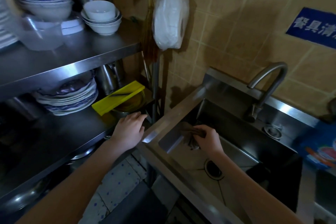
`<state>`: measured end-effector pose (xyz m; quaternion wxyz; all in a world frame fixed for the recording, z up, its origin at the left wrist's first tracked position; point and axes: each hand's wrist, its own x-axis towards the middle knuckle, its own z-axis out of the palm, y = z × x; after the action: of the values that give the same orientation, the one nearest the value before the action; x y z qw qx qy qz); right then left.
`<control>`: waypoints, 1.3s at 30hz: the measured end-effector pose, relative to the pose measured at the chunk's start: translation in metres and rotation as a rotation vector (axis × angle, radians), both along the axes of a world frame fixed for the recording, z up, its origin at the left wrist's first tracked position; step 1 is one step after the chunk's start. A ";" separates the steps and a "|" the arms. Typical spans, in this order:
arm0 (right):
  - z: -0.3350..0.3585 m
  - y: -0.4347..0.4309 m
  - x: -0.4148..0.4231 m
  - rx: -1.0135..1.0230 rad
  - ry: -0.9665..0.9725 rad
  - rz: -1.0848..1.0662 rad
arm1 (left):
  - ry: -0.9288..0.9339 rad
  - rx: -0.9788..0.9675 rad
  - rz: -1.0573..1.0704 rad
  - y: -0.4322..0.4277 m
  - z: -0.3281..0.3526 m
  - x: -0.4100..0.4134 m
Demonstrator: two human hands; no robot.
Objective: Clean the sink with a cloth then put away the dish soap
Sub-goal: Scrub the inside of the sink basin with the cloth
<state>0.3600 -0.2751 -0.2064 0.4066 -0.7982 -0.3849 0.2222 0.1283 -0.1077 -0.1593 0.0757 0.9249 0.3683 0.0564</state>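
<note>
A steel sink [189, 103] fills the right half of the view, with a round drain [213, 169] in its floor and a curved faucet [267, 85] at the back. My right hand [209, 138] is inside the basin near its left wall, shut on a dark brownish cloth [189, 131] pressed against the steel. My left hand [131, 129] rests outside the sink, fingers spread on the edge of the lower steel shelf. A blue object with bright print [320, 143] sits on the sink's right rim; I cannot tell whether it is the dish soap.
A steel rack stands at the left: bowls [100, 16] on the top shelf [76, 54], stacked plates [69, 98] and a yellow board [118, 98] with a knife below. A plastic bag [169, 20] hangs on the tiled wall. A small strainer [272, 130] lies behind the basin.
</note>
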 end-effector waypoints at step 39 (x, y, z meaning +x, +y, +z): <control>0.101 0.205 -0.090 0.237 -0.193 0.288 | -0.087 0.204 0.317 0.117 0.087 -0.135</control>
<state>0.2699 -0.0700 -0.1056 0.4231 -0.6990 -0.5557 0.1536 -0.0068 0.0097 -0.0726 -0.0124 0.8550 0.4979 0.1447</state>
